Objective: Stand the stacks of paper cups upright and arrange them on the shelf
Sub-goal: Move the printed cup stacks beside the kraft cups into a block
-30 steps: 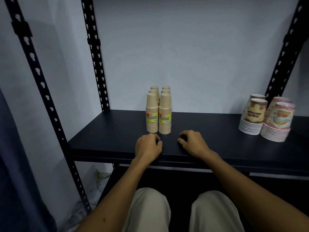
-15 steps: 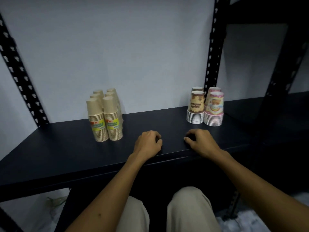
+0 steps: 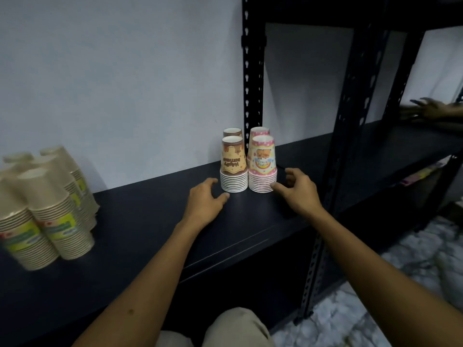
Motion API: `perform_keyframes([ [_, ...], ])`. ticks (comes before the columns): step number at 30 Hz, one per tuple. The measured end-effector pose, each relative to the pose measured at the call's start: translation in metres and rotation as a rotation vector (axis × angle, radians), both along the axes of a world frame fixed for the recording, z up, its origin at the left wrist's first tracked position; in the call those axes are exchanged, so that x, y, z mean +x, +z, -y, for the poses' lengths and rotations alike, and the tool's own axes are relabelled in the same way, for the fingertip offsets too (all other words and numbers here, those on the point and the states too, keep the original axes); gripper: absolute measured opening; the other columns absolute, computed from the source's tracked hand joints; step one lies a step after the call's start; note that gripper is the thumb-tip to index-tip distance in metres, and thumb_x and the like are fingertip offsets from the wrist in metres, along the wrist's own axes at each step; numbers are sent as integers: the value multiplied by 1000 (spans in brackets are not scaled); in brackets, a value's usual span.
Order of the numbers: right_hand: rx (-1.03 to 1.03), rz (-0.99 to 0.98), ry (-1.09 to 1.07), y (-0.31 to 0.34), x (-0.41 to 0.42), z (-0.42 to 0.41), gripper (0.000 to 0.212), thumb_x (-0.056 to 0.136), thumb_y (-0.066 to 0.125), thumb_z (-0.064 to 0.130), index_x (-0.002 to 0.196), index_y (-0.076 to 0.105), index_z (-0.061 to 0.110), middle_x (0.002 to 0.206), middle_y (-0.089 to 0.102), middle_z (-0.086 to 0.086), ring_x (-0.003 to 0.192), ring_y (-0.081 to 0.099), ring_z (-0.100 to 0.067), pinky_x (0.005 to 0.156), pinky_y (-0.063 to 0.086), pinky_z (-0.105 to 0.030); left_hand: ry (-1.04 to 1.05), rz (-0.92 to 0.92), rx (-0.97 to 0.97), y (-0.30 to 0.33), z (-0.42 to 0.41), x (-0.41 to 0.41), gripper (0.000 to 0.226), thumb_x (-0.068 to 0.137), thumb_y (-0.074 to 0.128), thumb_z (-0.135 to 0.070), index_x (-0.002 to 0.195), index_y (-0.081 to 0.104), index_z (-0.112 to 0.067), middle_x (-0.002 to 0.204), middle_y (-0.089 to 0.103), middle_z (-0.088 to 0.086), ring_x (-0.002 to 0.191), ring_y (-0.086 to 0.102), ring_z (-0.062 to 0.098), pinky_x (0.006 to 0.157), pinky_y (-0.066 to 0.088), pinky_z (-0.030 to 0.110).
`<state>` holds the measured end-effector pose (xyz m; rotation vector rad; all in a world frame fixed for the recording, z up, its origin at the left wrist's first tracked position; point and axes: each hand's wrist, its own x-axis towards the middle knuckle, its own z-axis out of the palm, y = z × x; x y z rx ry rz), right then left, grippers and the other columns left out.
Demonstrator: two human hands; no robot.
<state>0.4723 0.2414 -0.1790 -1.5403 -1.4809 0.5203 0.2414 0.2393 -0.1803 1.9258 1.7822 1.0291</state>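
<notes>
Pink cup stack (image 3: 262,166) — seemingly touching right hand (image 3: 299,190)

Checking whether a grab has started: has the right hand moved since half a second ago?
Yes. The right hand left the black shelf's front edge and reached back beside the pink printed paper-cup stack.

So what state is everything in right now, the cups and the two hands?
Brown cup stacks: upright, mouths down, two in a row front to back.
Pink cup stacks: upright, mouths down, beside the brown ones.
Tan cup stacks: standing in a cluster at the shelf's left, blurred.
Left hand: open, beside the brown stacks, holding nothing.
Right hand: open, fingers spread by the pink stacks, contact unclear.
Shelf: holds all the stacks.
</notes>
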Motion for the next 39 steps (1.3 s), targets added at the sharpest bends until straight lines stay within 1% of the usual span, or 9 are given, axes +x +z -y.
perform_keyframes([
  [2,-22,-40,40,1,0,-12,81,78,78,33,144,37,10,142,48,-15,128,49,-27,102,45,-40,-3,100,-7,1,-13,4,71,81,72,-33,141,41,-13,139,51,10,126,49,22,98,41,30],
  [5,-6,-77,99,1,-2,-27,86,73,81,35,144,37,14,140,51,-9,126,51,-24,102,46,-44,-45,165,-1,3,-29,10,82,77,77,-32,145,34,-15,144,46,7,129,46,20,100,39,29],
  [9,56,-104,172,1,-8,-34,67,75,80,25,134,50,14,128,62,-2,110,59,-11,96,50,-33,-135,251,38,5,-41,16,75,76,78,-24,140,40,-19,133,56,-5,113,53,5,89,40,19],
  [18,100,-76,250,0,-32,-34,58,77,78,26,130,54,19,125,62,5,107,57,-5,84,44,-16,-51,281,89,3,-36,-8,69,72,82,-21,132,48,-16,126,62,0,104,58,8,86,44,21],
  [21,86,-85,326,1,-61,-36,59,77,78,26,130,55,18,122,63,8,104,58,-3,83,46,-13,30,265,83,5,-26,-36,69,73,81,-21,132,46,-16,127,61,1,106,58,11,85,43,21],
  [24,90,-88,390,2,-99,-39,57,77,79,26,128,56,18,120,65,6,102,61,-6,86,49,-20,134,254,91,3,-12,-67,69,73,81,-21,132,46,-16,128,61,2,111,60,15,86,46,23],
  [28,91,-72,491,6,-156,-44,55,78,78,20,127,56,13,120,65,0,95,59,-5,74,43,-10,335,183,107,1,7,-105,64,77,77,-25,132,44,-18,127,61,3,114,59,22,92,49,34],
  [34,23,-106,618,7,-221,-53,56,82,74,15,133,51,12,127,61,-4,100,55,-9,85,43,-23,673,157,53,3,17,-127,60,88,65,-19,137,31,-11,135,51,12,121,52,32,93,46,42],
  [39,16,-130,645,2,-238,-63,54,83,71,13,133,51,14,127,62,-2,102,57,-8,87,43,-23,783,208,11,5,12,-132,51,88,64,-16,130,38,-7,130,53,13,117,54,34,90,46,43],
])
